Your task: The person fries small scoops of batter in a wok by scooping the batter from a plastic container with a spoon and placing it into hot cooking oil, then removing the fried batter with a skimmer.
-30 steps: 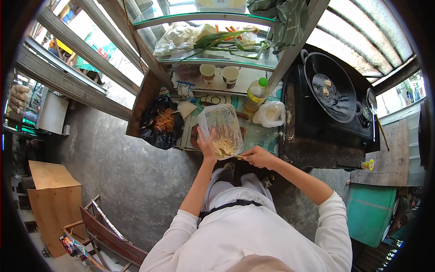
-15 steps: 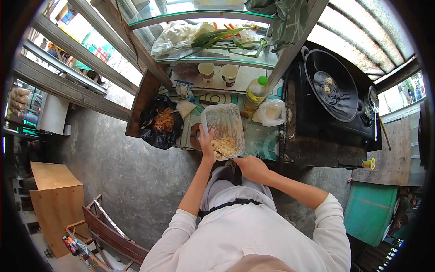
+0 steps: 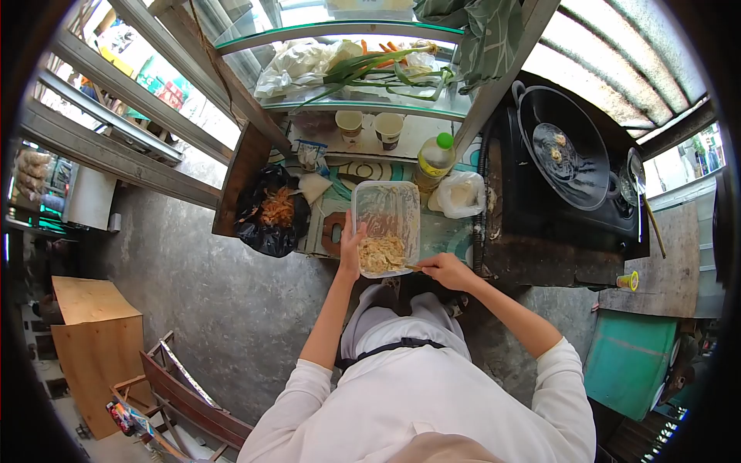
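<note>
My left hand [image 3: 351,248] grips the left side of a clear plastic container [image 3: 386,202], tilted toward me at the table's front edge. Pale, lumpy batter [image 3: 381,252] with shreds in it lies at the near end. My right hand [image 3: 448,272] is closed around the handle of a spoon [image 3: 412,267], whose other end is down in the batter and hidden. A wooden cutting board [image 3: 333,231] lies just left of the container. Right of the container are a yellow bottle with a green cap [image 3: 436,160] and a white plastic bag [image 3: 465,193].
To the right, a black wok [image 3: 567,147] with oil and small pieces of food sits on a stove, beside a ladle [image 3: 634,170]. At left a black bag [image 3: 262,241] holds orange peelings. Two paper cups [image 3: 388,130] stand behind, below a glass shelf with green onions [image 3: 370,65].
The container has shifted slightly right with my left hand. My right hand has moved right and a little up, drawing the spoon toward the container's right near corner.
</note>
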{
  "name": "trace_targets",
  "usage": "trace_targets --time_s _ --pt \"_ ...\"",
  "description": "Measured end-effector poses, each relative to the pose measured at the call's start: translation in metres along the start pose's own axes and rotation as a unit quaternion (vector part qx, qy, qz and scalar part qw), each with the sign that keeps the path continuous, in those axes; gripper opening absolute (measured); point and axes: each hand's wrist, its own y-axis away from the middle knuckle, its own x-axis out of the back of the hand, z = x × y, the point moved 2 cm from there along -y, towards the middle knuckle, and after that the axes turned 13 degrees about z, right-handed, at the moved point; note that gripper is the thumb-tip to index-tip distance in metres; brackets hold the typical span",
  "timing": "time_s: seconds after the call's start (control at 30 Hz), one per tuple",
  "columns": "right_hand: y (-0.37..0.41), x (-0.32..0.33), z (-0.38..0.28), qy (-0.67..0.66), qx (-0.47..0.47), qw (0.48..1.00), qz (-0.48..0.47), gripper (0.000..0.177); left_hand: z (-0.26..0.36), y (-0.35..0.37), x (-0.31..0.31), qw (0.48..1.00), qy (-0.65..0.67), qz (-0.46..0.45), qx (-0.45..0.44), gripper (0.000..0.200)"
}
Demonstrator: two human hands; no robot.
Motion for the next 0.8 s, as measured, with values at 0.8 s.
trace_targets --time_s 0.8 --pt "0.014 0.019 -0.066 0.062 -0.002 0.997 -0.036 0.022 -0.004 0.000 -0.024 0.998 -0.053 0.029 0.036 0.077"
